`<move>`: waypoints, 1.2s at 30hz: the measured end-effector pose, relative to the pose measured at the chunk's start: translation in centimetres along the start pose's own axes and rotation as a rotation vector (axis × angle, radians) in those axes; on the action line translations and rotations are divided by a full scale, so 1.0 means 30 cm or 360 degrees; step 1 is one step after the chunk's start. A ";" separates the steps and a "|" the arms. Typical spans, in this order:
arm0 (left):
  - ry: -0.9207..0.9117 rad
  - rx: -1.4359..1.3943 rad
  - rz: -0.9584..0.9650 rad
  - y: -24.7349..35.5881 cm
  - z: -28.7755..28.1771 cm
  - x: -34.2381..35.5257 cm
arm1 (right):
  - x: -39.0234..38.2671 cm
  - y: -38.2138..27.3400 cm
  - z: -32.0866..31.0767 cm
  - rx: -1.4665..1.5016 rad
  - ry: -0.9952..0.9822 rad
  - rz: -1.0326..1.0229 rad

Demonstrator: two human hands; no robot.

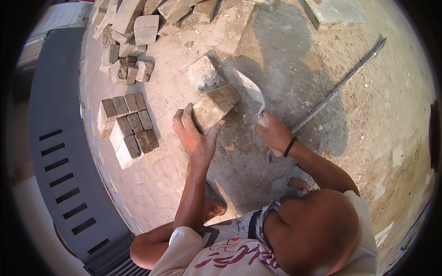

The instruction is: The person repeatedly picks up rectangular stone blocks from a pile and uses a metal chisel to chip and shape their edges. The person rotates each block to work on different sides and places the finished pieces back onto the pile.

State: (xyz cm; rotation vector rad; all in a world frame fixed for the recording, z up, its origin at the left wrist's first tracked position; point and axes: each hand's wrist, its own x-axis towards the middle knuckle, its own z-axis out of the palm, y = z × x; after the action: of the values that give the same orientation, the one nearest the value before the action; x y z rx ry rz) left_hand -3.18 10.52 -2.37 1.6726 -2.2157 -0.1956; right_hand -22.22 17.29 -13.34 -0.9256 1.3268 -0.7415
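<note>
My left hand [196,138] grips a tan brick [216,106] at its near end, with the fingers along its left side and the thumb at its near right corner. The brick's far end meets a rough, whitish block [206,73]; whether the two are joined I cannot tell. To the right of them, my right hand [275,132] is closed round the handle of a pointing trowel [250,87]. The trowel's pale, mortar-smeared blade points up and left, apart from the brick. A dark beaded bracelet circles my right wrist.
Several bricks stand stacked [133,120] to the left, beside a dark slotted metal gate [57,106]. A loose brick pile [146,30] lies at the far left. A long thin bar [340,85] crosses the ground on the right. Far right lies a concrete slab [338,14].
</note>
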 end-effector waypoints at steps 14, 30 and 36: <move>-0.0017 -0.2002 -0.0479 -0.137 0.059 0.043 | -0.092 -0.121 -0.062 -0.0128 0.0268 -0.0383; 0.0492 -0.0424 0.0563 -0.099 0.031 0.072 | -0.165 -0.303 -0.231 -0.0605 0.0247 -0.0623; -0.0159 0.0175 0.0869 0.059 -0.036 0.116 | -0.017 0.006 0.004 0.0156 -0.0307 0.0249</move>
State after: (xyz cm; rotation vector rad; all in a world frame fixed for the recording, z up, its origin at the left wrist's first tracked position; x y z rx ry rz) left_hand -5.22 7.82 -0.13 1.0610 -2.7016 -0.0145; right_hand -22.16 17.85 -13.27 -0.7848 1.1675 -0.5764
